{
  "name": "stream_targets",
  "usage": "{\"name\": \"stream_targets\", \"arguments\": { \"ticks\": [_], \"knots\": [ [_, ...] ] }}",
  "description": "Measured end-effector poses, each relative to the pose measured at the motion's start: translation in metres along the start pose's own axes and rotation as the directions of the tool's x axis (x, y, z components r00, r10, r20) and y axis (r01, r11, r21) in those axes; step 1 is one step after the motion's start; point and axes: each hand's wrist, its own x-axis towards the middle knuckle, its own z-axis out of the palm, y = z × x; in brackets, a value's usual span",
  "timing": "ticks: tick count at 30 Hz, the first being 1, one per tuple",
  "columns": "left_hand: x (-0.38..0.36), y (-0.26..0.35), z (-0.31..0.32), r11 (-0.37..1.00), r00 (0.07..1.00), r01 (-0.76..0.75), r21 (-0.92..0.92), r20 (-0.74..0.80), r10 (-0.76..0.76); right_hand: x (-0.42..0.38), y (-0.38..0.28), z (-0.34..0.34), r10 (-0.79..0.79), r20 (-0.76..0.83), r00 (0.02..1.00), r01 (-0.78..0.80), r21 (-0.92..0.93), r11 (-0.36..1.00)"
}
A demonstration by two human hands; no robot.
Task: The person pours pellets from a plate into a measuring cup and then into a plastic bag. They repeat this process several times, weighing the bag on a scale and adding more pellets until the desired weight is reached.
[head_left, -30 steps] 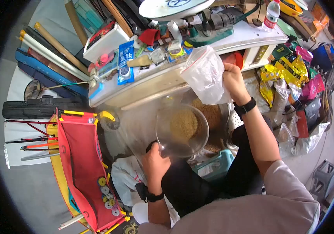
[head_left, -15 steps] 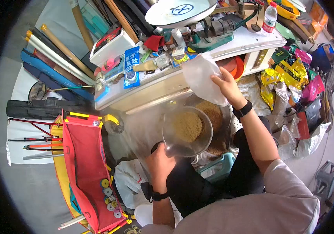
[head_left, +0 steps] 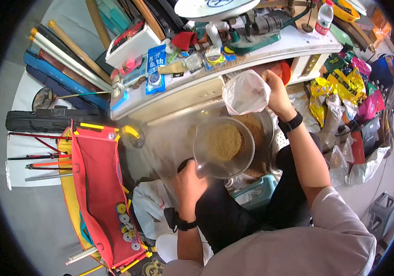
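My left hand (head_left: 190, 184) is closed round the handle of a clear scoop (head_left: 201, 158) that holds tan granules (head_left: 227, 142). Raised above and to the right, my right hand (head_left: 279, 95) grips the edge of a whitish plastic bag (head_left: 246, 94), whose mouth is open and faces the camera. The bag hangs just beyond the scoop, apart from it. Below and behind the scoop, a large metal bowl (head_left: 268, 129) holds brown granules (head_left: 254, 129), partly hidden by scoop and bag.
A white counter (head_left: 178, 99) bears a balance scale (head_left: 252, 39), a blue packet (head_left: 155, 69) and a bottle (head_left: 324, 19). At left stands a red bag (head_left: 97, 184) with spools. Colourful packets (head_left: 344, 85) lie at right. A teal container (head_left: 257, 193) sits between the legs.
The bag in my right hand has turned and spread, so its mouth now shows. My left hand keeps its hold on the scoop, which sits slightly further right and lower.
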Motion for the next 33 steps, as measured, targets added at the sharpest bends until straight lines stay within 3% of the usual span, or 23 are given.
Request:
{"name": "stream_targets", "arguments": {
  "ticks": [2,5,9,11,14,16,17,19,20,25,26,27,28,30,31,33],
  "knots": [
    [0.001,0.001,0.001,0.999,0.999,-0.032,0.014,-0.037,0.033,0.000,-0.011,0.003,-0.103,-0.035,0.994,0.097,-0.160,0.982],
    [0.002,0.002,-0.002,0.999,0.999,0.031,-0.014,-0.015,-0.031,-0.001,-0.020,-0.002,-0.011,0.054,0.998,0.027,-0.299,0.954],
    [0.002,0.000,-0.004,0.999,0.999,0.036,-0.022,0.016,-0.036,0.001,-0.015,-0.003,0.011,0.091,0.996,0.018,-0.310,0.951],
    [0.000,-0.001,-0.001,0.999,0.996,0.043,-0.008,0.077,-0.042,-0.002,-0.008,0.000,-0.044,0.143,0.989,0.084,-0.293,0.952],
    [0.001,0.002,-0.004,0.999,0.999,-0.010,-0.039,0.038,0.011,-0.006,-0.010,0.007,-0.185,0.140,0.973,0.219,-0.288,0.932],
    [0.002,0.002,-0.005,1.000,1.000,0.004,-0.029,0.029,-0.003,-0.002,-0.015,0.006,-0.316,0.166,0.934,0.355,-0.542,0.762],
    [0.001,0.001,-0.005,0.999,0.999,0.030,-0.026,0.043,-0.029,0.001,-0.018,0.008,-0.328,0.168,0.929,0.366,-0.538,0.760],
    [0.000,-0.002,-0.004,0.997,1.000,0.017,-0.071,0.000,-0.017,0.000,-0.017,0.010,-0.238,0.028,0.971,0.207,-0.602,0.771],
    [0.002,0.000,-0.008,0.998,0.999,0.018,-0.052,0.039,-0.016,0.001,-0.018,0.012,-0.206,0.054,0.977,0.207,-0.480,0.853],
    [0.003,0.004,-0.010,1.000,0.995,0.010,0.001,0.100,-0.010,-0.007,-0.014,0.019,-0.045,0.095,0.994,0.083,-0.446,0.891],
    [0.002,0.004,-0.010,1.000,0.995,0.014,0.004,0.100,-0.014,-0.006,-0.006,0.019,0.067,0.156,0.985,-0.015,-0.318,0.948],
    [0.002,0.005,-0.010,1.000,0.995,0.016,0.007,0.095,-0.017,-0.004,-0.002,0.019,0.164,0.229,0.960,-0.121,-0.191,0.974],
    [0.003,0.005,-0.011,1.000,0.996,0.019,0.005,0.089,-0.019,-0.003,0.001,0.017,0.158,0.233,0.959,-0.114,-0.191,0.975],
    [0.003,0.004,-0.010,0.999,0.997,0.013,-0.030,0.077,-0.011,-0.006,-0.018,0.016,0.345,0.368,0.864,-0.246,-0.291,0.925],
    [0.003,0.002,-0.009,0.999,0.997,0.017,-0.028,0.078,-0.015,-0.011,-0.026,0.018,0.346,0.371,0.862,-0.247,-0.289,0.925],
    [0.004,-0.001,-0.007,0.998,0.995,-0.004,-0.061,0.104,0.010,-0.017,-0.042,0.024,0.561,0.360,0.745,-0.606,0.015,0.795]
  ]
}}
